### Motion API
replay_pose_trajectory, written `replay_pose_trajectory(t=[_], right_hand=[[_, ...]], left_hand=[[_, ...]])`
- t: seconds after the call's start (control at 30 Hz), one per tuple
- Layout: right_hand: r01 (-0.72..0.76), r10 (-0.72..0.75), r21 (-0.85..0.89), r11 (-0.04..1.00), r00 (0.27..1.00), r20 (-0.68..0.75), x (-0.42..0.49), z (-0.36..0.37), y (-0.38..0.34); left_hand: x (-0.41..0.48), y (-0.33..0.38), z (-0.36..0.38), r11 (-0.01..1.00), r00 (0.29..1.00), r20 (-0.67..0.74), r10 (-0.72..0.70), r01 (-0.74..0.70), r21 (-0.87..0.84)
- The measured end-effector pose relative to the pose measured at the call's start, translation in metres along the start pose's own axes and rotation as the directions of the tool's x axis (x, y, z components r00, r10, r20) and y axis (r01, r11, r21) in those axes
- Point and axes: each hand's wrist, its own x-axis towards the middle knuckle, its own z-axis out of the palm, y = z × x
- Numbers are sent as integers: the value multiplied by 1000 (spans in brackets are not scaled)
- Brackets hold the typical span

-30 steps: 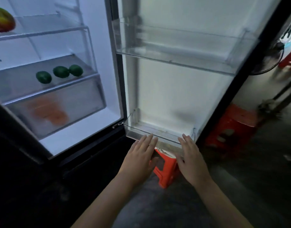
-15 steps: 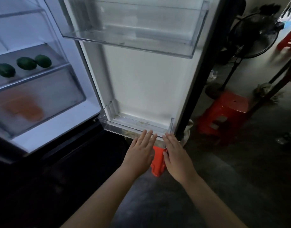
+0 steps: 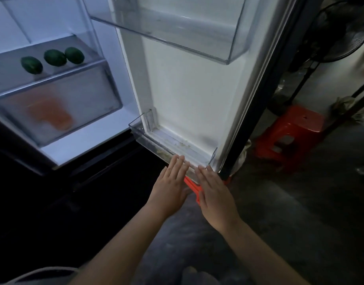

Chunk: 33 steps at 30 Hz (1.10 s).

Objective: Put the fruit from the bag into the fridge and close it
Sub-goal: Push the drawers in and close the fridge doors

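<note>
Your left hand [image 3: 172, 187] and right hand [image 3: 215, 194] are both flat, fingers straight and held together, holding nothing; their fingertips press the front lip of the lower door bin [image 3: 172, 148] on the fridge door [image 3: 197, 93]. The fruit is already inside: 3 green fruits [image 3: 53, 59] sit in a row on the glass shelf [image 3: 53, 79], and something orange shows blurred through the frosted crisper drawer [image 3: 59, 114] below. No bag is in view, so closing looks like the step left.

The risk lies in where you push. That clear bin is thin plastic clipped to the door, and a hard shove on its lip could flex it or pop it off its mounts; the door panel would probably take the push better. A red stool [image 3: 192, 187] stands just under your hands and the door's bottom edge, and I cannot tell whether the door clears it, so it may catch during the swing.

Compared with 0.5 s ago, the door has swung further towards the cabinet, your hands have followed it, and a second red stool [image 3: 292, 136] sits further right of the door.
</note>
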Motion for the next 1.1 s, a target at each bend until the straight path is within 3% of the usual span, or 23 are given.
replay_pose_trajectory(t=[0.1, 0.3, 0.63, 0.77, 0.83, 0.93, 1.0, 1.1], right_hand=[[22, -23, 11, 1000, 999, 30, -5, 4, -24], [25, -20, -50, 998, 995, 98, -14, 17, -89], [7, -13, 37, 999, 985, 169, -20, 45, -190], [14, -10, 77, 997, 999, -48, -34, 26, -209], [37, -16, 93, 995, 976, -216, -43, 13, -215], [-7, 49, 97, 995, 899, -435, -45, -8, -218], [-59, 111, 122, 991, 868, -485, -40, -17, -216], [-51, 110, 157, 986, 912, -395, -27, -20, -217]], left_hand=[[-19, -19, -4, 997, 999, -32, -1, -1, -74], [-57, -67, -15, 998, 1000, -25, -9, 8, -63], [-115, -144, -36, 995, 999, 26, -47, 49, -82], [-142, -151, -48, 996, 1000, -28, 5, -8, -90], [-154, -143, -58, 996, 986, -149, 67, -74, -39], [-164, -129, -81, 972, 904, -358, 234, -219, 81], [-167, -123, -96, 946, 848, -420, 324, -282, 159], [-173, -125, -111, 937, 839, -426, 340, -263, 230]])
